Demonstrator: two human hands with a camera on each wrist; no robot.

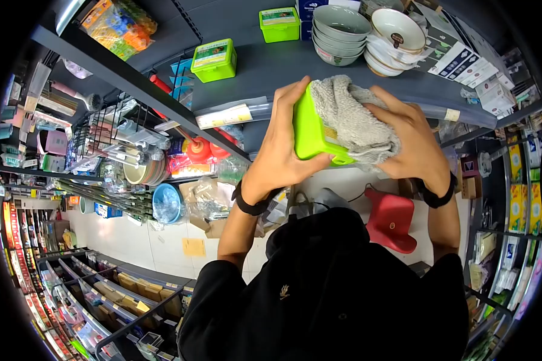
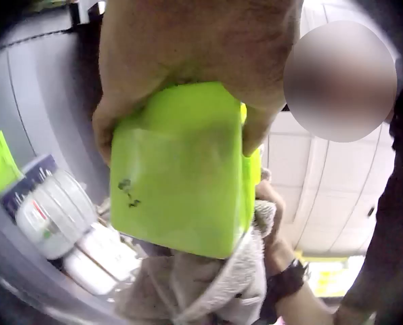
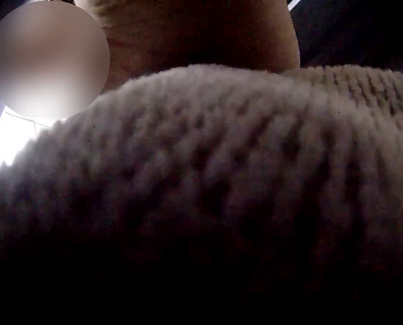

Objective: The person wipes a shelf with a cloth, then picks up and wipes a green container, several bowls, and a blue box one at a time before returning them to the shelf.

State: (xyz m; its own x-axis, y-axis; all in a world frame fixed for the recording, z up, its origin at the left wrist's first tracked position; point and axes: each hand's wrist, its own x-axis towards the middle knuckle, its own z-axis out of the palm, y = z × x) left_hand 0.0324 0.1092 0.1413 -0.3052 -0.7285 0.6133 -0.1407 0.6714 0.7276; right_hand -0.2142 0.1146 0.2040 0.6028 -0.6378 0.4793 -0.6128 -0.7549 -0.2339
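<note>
My left hand grips a bright green plastic box by its sides, thumb along the near edge and fingers over the far one. In the left wrist view the box shows a small dark print on its face. A grey-beige terry cloth covers the right side of the box. My right hand holds this cloth against the box, fingers spread and bent over it and thumb beneath. The cloth fills most of the right wrist view. Both hands are in front of the shelf's edge.
On the grey shelf stand two lidded green boxes, stacked bowls and cartons. A red stool and a blue basin are on the floor below. A dark shelf post slants at the left.
</note>
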